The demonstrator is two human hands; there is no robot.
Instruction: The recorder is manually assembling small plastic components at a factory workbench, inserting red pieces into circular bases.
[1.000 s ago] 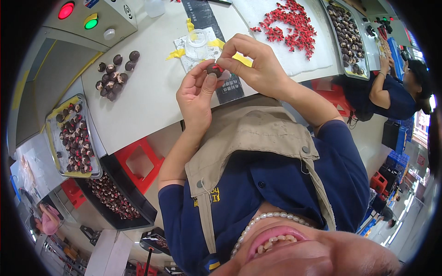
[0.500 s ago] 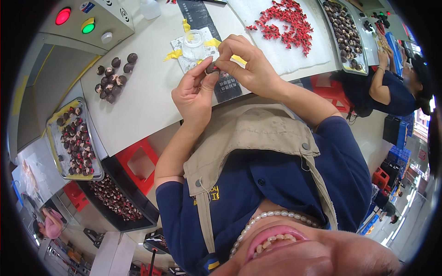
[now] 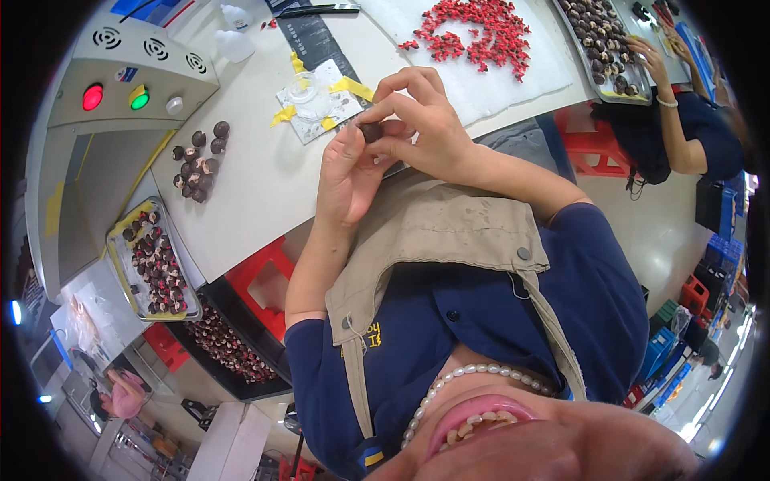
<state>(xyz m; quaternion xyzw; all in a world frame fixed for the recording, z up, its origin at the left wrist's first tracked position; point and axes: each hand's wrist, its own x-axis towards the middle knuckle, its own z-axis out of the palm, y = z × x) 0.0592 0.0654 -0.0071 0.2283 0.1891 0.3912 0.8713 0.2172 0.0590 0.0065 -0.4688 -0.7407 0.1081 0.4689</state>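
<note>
Both hands meet over the near side of the white table (image 3: 265,180), around a small dark brown ball (image 3: 370,132). My left hand (image 3: 346,172) pinches it from the left with thumb and fingertips. From the right, my right hand (image 3: 429,120) closes on the same ball with curled fingers, which hide part of it. Just beyond stands a small clear round cup (image 3: 302,90) on a white square pad (image 3: 319,119) held by yellow tape. Small red pieces (image 3: 485,36) lie scattered on a white sheet (image 3: 553,68) at the far right.
Several dark and pale balls (image 3: 196,168) lie loose at left, near a grey machine (image 3: 76,120) with lit buttons. A metal tray (image 3: 192,309) and a black crate (image 3: 282,385) hold more. At right, a co-worker's hand (image 3: 650,60) reaches over another filled tray (image 3: 622,98).
My fingers have shifted around the ball, and the red bit seen at it before no longer shows. The whole view has shifted slightly. The co-worker's hand has moved to the right-hand tray.
</note>
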